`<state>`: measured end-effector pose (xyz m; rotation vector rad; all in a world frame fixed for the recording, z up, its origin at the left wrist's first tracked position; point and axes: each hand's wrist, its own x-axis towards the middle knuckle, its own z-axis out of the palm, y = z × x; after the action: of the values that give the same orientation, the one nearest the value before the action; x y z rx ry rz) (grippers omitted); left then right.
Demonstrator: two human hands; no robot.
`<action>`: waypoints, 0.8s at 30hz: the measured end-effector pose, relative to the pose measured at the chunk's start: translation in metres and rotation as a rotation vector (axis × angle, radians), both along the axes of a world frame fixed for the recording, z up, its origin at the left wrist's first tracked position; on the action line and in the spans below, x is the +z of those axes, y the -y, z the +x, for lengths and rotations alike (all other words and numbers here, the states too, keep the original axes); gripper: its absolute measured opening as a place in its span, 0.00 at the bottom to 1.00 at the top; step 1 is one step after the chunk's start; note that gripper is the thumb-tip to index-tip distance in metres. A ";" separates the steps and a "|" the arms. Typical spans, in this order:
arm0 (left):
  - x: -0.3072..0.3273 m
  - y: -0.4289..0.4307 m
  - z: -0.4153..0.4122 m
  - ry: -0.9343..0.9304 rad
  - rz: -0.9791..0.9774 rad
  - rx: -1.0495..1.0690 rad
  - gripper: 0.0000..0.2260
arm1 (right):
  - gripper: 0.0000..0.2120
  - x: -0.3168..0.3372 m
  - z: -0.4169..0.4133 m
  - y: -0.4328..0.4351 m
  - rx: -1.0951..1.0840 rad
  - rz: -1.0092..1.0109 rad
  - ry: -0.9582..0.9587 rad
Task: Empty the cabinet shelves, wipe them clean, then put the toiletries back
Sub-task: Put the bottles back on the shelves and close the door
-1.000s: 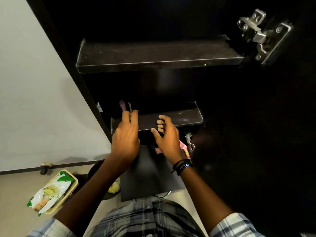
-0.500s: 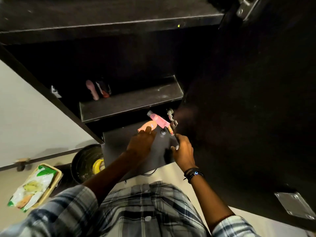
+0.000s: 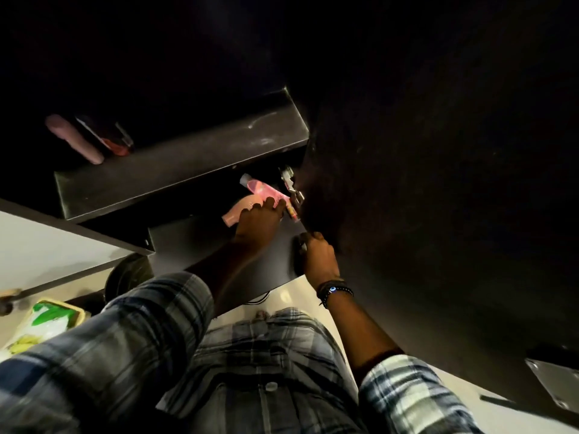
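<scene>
Dark wood cabinet; its upper shelf holds a pink bottle and a red-tipped tube at the left; on the lower shelf lie a pink tube and a peach item; the left hand rests on these, fingers curled over them; the right hand is closed at the shelf's edge, whether around anything I cannot tell; a basket on the floor holds a green packet.

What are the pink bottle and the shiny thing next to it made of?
The pink bottle looks like glossy plastic: light glints off it and its cap is see-through. The hinge beside it looks like bare metal, silvery with bright reflections. The shelf above seems to be dark coated board with a dull, scuffed finish, though the dim light leaves that unsure.
</scene>
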<state>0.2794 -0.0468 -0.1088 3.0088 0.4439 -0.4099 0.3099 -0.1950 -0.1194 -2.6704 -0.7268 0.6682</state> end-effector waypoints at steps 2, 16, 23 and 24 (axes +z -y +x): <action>-0.004 -0.001 0.002 0.010 -0.024 -0.012 0.18 | 0.16 -0.003 0.001 0.003 -0.012 0.014 0.001; 0.057 -0.011 -0.058 0.448 -0.321 0.188 0.06 | 0.14 0.067 -0.020 -0.020 -0.077 0.338 0.000; 0.164 -0.030 -0.118 0.777 -0.362 0.370 0.09 | 0.18 0.160 -0.041 -0.065 -0.130 0.795 -0.008; 0.176 -0.034 -0.125 0.833 -0.364 0.372 0.06 | 0.19 0.173 -0.044 -0.070 -0.134 0.848 -0.020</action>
<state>0.1539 -0.0129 0.0671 2.3669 0.7079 0.6834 0.2657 -0.1252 0.0536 -1.9013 -0.6279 0.2548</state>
